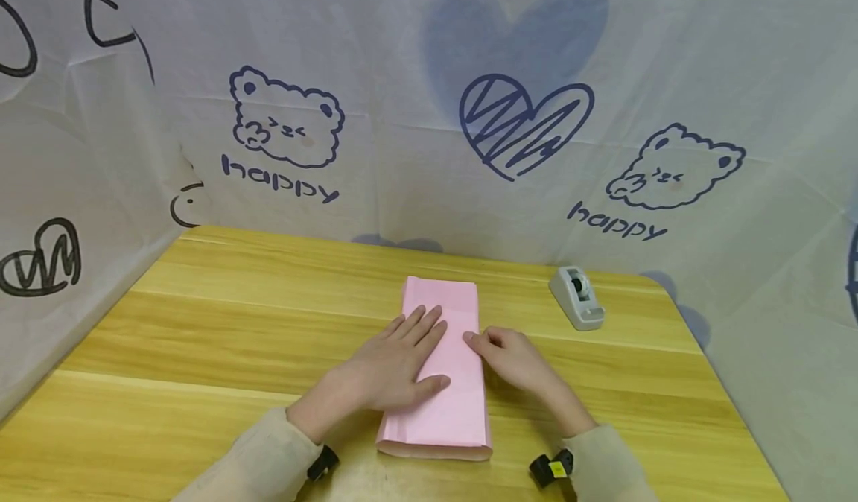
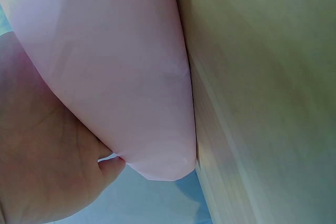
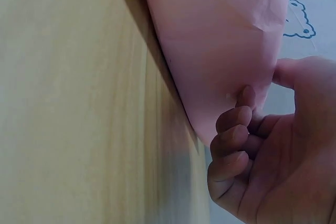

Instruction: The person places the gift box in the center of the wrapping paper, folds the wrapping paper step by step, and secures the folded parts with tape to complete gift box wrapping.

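A pink paper (image 1: 450, 416), folded into a long flat tube, lies lengthwise on the wooden table. Its near end gapes slightly. My left hand (image 1: 398, 368) rests across the tube's left side and top with its fingers spread. In the left wrist view the palm of that hand (image 2: 50, 150) lies along the side of the paper (image 2: 121, 77). At the right edge of the tube, my right hand (image 1: 515, 359) pinches the paper between thumb and index finger. The right wrist view shows the other fingers of this hand (image 3: 294, 150) curled beside the creased paper (image 3: 220, 45).
A grey tape dispenser (image 1: 578, 299) with a roll in it stands at the back right of the wooden table (image 1: 221, 338). White cloth (image 1: 402, 55) printed with hearts and bears hangs behind the table and at both sides. Each wrist carries a small black device.
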Tool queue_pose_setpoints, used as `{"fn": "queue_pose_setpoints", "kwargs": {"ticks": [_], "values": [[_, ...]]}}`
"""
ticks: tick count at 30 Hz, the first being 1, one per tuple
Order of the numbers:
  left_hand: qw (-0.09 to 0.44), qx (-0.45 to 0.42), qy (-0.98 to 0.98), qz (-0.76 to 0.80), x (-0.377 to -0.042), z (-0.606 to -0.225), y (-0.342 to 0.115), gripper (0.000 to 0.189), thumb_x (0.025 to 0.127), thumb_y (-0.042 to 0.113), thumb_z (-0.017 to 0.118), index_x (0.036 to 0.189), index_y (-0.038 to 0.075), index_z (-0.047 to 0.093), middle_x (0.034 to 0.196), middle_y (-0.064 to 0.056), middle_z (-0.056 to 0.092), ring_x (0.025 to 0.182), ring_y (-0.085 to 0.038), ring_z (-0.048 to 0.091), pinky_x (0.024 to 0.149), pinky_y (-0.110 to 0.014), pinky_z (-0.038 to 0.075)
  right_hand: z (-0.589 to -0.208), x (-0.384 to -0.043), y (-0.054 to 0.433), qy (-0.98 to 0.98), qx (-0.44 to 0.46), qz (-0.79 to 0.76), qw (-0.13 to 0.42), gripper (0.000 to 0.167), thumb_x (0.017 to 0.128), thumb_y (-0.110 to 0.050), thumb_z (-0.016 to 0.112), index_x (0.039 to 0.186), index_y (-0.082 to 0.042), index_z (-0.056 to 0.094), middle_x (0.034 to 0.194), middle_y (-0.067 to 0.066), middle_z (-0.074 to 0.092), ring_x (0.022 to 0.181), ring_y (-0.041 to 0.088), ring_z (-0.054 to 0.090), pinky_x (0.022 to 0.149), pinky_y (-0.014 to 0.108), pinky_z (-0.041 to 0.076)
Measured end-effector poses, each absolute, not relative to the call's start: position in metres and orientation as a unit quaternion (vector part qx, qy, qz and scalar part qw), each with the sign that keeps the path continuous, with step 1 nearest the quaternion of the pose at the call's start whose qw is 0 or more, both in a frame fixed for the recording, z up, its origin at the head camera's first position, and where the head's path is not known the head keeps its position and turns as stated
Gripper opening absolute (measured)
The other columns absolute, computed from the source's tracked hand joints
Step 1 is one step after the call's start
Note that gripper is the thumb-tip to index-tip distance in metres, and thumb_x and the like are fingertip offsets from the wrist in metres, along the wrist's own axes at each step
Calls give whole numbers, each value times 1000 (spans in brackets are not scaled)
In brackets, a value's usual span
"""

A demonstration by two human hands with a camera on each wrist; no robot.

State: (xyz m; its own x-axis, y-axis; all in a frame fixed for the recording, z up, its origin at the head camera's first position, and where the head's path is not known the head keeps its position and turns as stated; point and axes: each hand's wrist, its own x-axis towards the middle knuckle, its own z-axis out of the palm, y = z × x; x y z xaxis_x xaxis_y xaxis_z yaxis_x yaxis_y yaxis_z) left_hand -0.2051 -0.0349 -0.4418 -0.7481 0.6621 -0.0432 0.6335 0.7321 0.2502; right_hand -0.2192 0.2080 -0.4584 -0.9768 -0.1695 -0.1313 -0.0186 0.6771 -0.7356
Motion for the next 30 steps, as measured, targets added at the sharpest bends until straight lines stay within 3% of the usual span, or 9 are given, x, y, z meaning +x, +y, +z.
{"fn": "queue_pose_setpoints", "kwargs": {"ticks": [7, 11, 18, 23, 27, 30], "values": [[65, 351, 928, 108, -204, -442, -34, 83, 106, 61, 41, 167, 9, 20, 174, -10, 4, 160, -30, 4, 130, -48, 10, -454, -223, 219, 911, -18, -406, 73, 54, 108, -51, 48, 90, -5, 69, 71, 3, 55, 67, 17, 50, 63, 29, 39], [69, 351, 927, 110, -204, -440, -34, 83, 106, 61, 41, 167, 8, 19, 174, -10, 4, 160, -30, 4, 130, -48, 10, -451, -221, 221, 910, -16, -409, 69, 54, 106, -53, 52, 86, -4, 64, 68, 4, 53, 64, 19, 48, 59, 30, 37], [72, 355, 926, 108, -204, -439, -34, 83, 106, 61, 40, 167, 8, 19, 174, -10, 3, 160, -31, 4, 129, -49, 10, -459, -217, 217, 902, -63, -411, 112, 46, 103, -55, 57, 89, -12, 64, 70, 7, 57, 61, 17, 51, 56, 29, 41], [74, 353, 927, 100, -204, -441, -34, 85, 105, 64, 38, 167, 10, 16, 174, -9, 1, 160, -30, 3, 129, -48, 9, -452, -211, 220, 918, -74, -388, 37, 36, 105, -45, 60, 94, -12, 66, 72, 4, 59, 62, 16, 53, 55, 29, 44], [70, 354, 927, 104, -205, -441, -34, 85, 106, 63, 39, 167, 10, 14, 174, -10, 2, 160, -30, 4, 129, -48, 9, -443, -203, 224, 926, -136, -350, -48, 21, 101, -32, 69, 108, -12, 68, 94, 0, 63, 80, 16, 57, 65, 30, 52], [68, 355, 926, 108, -206, -440, -34, 85, 106, 63, 40, 167, 9, 14, 174, -10, 3, 160, -31, 5, 129, -49, 10, -442, -195, 225, 921, -198, -329, -66, 35, 98, -31, 74, 126, -12, 65, 123, 1, 62, 104, 21, 62, 84, 38, 59]]}}
